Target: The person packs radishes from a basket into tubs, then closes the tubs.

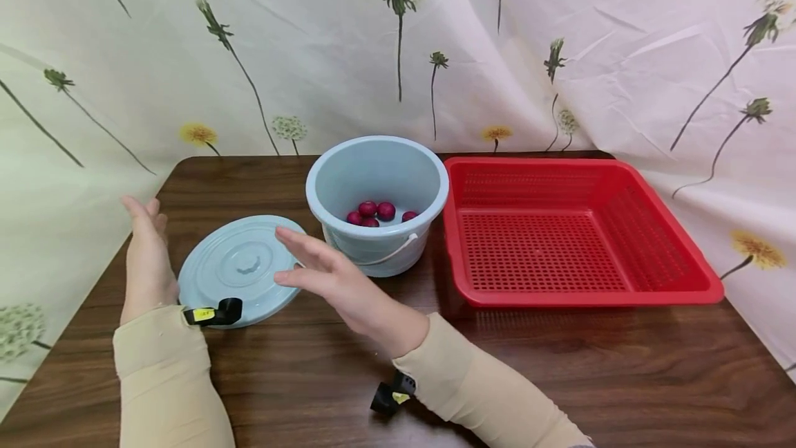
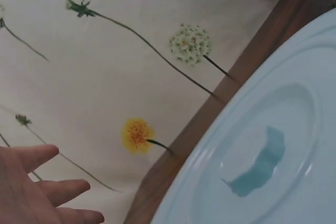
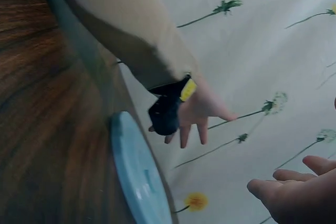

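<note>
A round light-blue lid (image 1: 218, 261) lies on the left of the table. My left hand (image 1: 148, 254) is raised at its left side, fingers extended and holding nothing; some of those fingers show at the lower left of the left wrist view. Above the lid's right part is my right hand (image 1: 342, 282), its fingers spread and holding nothing. Just beyond the right hand stands a light-blue bucket (image 1: 379, 247) with a white handle. Several dark-red round fruits (image 1: 385, 211) lie at the bottom inside it; their kind is hard to tell.
Right of the bucket sits a red plastic basket (image 1: 591, 297) with a perforated bottom. Everything stands on a dark wooden table (image 1: 298, 379). A white cloth (image 1: 323, 40) printed with dandelions hangs behind and along the sides. Each wrist carries a small black camera (image 1: 230, 310).
</note>
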### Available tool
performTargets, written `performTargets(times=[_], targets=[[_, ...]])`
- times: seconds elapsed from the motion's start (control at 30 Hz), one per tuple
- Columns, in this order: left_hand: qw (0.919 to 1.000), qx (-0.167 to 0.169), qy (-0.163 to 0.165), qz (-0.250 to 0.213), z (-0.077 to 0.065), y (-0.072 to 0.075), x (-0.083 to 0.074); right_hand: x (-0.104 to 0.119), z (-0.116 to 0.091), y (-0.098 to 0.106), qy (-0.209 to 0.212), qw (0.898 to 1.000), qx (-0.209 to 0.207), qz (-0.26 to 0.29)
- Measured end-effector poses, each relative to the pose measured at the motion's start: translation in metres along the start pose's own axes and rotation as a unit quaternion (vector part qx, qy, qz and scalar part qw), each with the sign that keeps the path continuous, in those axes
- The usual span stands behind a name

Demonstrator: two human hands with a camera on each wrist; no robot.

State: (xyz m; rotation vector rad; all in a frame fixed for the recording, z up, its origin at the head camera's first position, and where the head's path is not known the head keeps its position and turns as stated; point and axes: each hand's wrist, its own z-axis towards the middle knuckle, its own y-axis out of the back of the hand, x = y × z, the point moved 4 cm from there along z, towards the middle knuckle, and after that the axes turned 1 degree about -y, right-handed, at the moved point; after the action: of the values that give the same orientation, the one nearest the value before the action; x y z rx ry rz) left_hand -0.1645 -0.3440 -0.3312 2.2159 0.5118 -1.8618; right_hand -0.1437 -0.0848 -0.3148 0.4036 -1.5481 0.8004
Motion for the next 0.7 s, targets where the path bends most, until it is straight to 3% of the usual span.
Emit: performTargets(times=[0.07, 0.1, 0.27, 0.4, 0.53, 0.7], targets=[[1.0, -0.003, 0.002, -0.005, -0.014, -0.009, -0.007, -0.008, 0.004, -0.002, -0.016, 1.0, -0.008, -0.005], [0.9999, -0.007, 0.007, -0.008, -0.012, -0.008, -0.005, -0.012, 0.006, -0.003, -0.026, 1.0, -0.014, -0.01], [0.9991, -0.026, 0.007, -0.034, 0.022, 0.015, 0.021, -0.031, 0.016, -0.004, -0.083, 0.994, -0.069, -0.031], [0.998, -0.039, 0.025, -0.043, 0.029, 0.022, 0.028, -0.047, 0.02, 0.0, -0.116, 0.984, -0.125, -0.042], [0.9981, -0.027, 0.035, -0.043, 0.026, 0.02, 0.03, -0.063, 0.021, 0.005, -0.141, 0.975, -0.165, -0.045], [0.9981, 0.015, 0.035, -0.049, 0.028, 0.019, 0.036, -0.078, 0.023, 0.009, -0.154, 0.971, -0.18, -0.028]])
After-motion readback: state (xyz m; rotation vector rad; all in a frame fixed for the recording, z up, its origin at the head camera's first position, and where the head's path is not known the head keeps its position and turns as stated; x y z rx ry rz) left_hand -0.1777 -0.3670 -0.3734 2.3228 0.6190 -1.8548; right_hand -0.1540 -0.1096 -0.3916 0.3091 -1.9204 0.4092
